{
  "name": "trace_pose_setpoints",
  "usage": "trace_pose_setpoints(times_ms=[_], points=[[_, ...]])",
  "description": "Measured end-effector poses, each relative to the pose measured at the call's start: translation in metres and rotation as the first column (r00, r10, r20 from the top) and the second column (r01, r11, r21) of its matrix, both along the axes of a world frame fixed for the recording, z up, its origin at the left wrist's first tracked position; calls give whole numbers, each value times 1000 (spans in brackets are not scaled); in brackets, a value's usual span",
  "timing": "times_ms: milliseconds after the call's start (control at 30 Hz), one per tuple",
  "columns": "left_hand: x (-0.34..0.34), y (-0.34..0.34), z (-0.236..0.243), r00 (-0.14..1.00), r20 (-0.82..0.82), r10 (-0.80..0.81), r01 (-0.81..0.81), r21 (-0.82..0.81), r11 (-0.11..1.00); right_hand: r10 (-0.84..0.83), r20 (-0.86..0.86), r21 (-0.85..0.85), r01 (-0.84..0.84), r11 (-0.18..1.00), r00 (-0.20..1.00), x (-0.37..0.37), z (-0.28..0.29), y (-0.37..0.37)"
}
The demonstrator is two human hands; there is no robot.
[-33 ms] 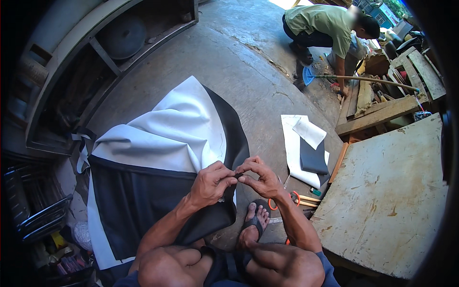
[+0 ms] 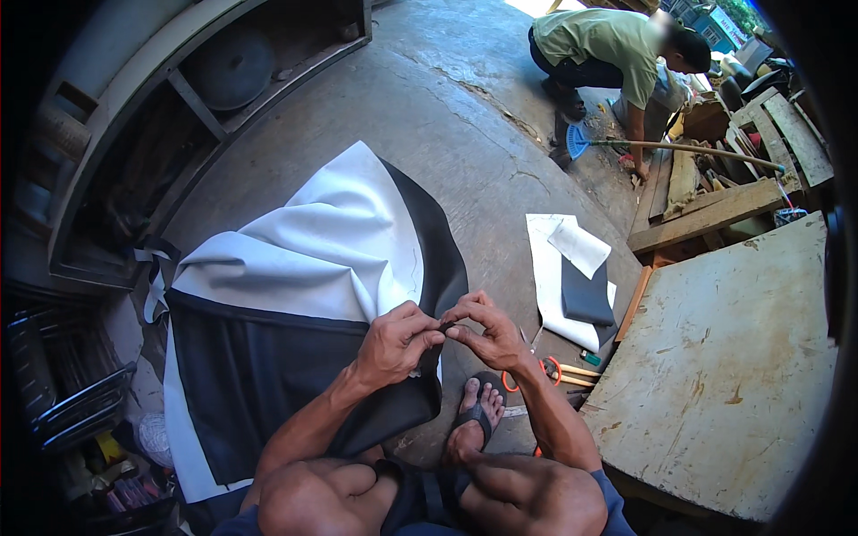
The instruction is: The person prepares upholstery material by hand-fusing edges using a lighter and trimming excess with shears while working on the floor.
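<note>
Grip: left hand (image 2: 393,344) and right hand (image 2: 490,335) meet just right of frame centre, thumbs and forefingers closed. Both pinch a small dark bit (image 2: 447,328) between the fingertips; the fingers hide whether it is part of the sheet (image 2: 286,357) beside it.

Sheet: spread left of and below centre, black on one face and white on the other. White part rumpled, rising to a point at upper centre-left; black part across the lower left, with a black band curving down the right side to the hands.

Below the right hand: a foot (image 2: 478,413) in a dark sandal, on the floor (image 2: 420,134). Orange-handled scissors (image 2: 558,368) partly behind the right forearm; wooden handles (image 2: 576,381) just beside them.

Right of centre: white pieces (image 2: 547,268) on the floor, a dark folded piece (image 2: 587,293) lying on them. Lower right: large worn board (image 2: 715,375).

Upper right: co-worker (image 2: 594,54) in a light green shirt, bent low, one arm reaching down near a wood pile (image 2: 733,204); blue-headed rake (image 2: 576,141) alongside. Upper left: frame (image 2: 198,107) with a round grey object (image 2: 234,71) inside.
</note>
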State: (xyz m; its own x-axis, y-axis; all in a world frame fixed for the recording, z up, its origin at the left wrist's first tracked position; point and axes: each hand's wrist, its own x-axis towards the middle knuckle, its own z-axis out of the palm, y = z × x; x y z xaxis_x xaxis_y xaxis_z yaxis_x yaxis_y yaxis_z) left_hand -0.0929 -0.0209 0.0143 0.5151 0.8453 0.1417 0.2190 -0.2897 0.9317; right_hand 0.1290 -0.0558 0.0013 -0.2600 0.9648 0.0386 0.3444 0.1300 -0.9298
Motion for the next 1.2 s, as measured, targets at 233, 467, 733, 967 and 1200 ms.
trace_pose_setpoints(times_ms=[233, 467, 733, 967, 1200], points=[[5, -7, -7, 990, 33, 139, -138, -14, 990, -140, -20, -2, 140, 990, 990, -10, -11, -5], [10, -10, -6, 982, 86, 166, -163, -37, 986, -176, -39, -51, 174, 983, 984, -11, -10, -7], [14, -7, -2, 964, 111, 243, -261, 190, 946, -602, 349, -8, 645, 764, 718, 34, -44, -38], [23, -6, -9, 965, 138, 222, -249, 229, 941, -371, 861, -11, 742, 671, 348, 98, -138, -148], [22, -6, -12, 969, 115, 217, -245, 377, 893, -479, 817, 67, 772, 632, 322, 74, -141, -177]])
